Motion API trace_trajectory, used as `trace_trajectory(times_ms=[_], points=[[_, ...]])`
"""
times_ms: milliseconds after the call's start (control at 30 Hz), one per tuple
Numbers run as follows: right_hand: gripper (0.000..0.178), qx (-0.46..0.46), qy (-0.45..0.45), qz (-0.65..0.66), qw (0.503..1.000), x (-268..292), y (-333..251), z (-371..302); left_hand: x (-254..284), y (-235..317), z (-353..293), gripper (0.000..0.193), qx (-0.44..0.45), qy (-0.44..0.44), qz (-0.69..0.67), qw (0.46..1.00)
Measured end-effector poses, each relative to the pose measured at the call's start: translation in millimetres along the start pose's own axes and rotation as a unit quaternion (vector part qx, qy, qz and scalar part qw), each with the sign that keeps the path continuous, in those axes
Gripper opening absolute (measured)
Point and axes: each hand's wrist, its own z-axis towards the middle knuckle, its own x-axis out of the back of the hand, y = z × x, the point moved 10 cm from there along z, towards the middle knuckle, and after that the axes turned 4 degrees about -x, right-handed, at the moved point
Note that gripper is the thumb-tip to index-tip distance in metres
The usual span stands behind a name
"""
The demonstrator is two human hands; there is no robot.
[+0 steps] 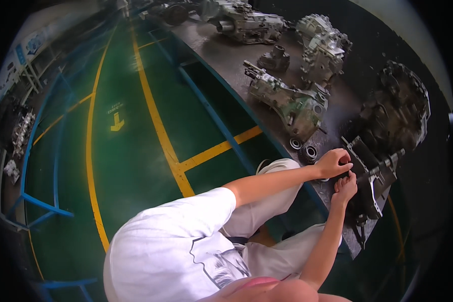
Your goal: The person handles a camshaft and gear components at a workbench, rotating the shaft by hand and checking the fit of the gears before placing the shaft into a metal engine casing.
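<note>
My left hand (332, 163) has its fingers curled into a pinch near the edge of the metal bench (314, 194). Just below it, my right hand (344, 187) is closed too, with its fingertips close to the left ones. Whatever sits between the fingers is too small or hidden to make out. Right beside both hands lies a dark metal gearbox part (370, 176) with a shaft along it. Two ring-shaped bearings (311, 152) rest on the bench by my left wrist.
A greenish gearbox housing (292, 103) and a silver transmission casing (321, 48) stand farther back on the bench. At the right is a large dark bell-shaped housing (400, 108). Blue rails (221, 126) run along the bench over a green floor (126, 166) with yellow lines.
</note>
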Motion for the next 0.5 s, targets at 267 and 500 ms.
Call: trace_trajectory(times_ms=[267,500], points=[[0.024,0.077,0.077,-0.104,0.989,21.7,-11.9,2.5,-23.8,-6.2,-9.3,0.024,0.057,0.031,-0.042,0.997],[0.017,0.095,0.09,-0.03,0.991,28.2,6.9,24.9,-28.4,-4.3,-13.5,0.019,-0.064,0.048,0.081,0.993]])
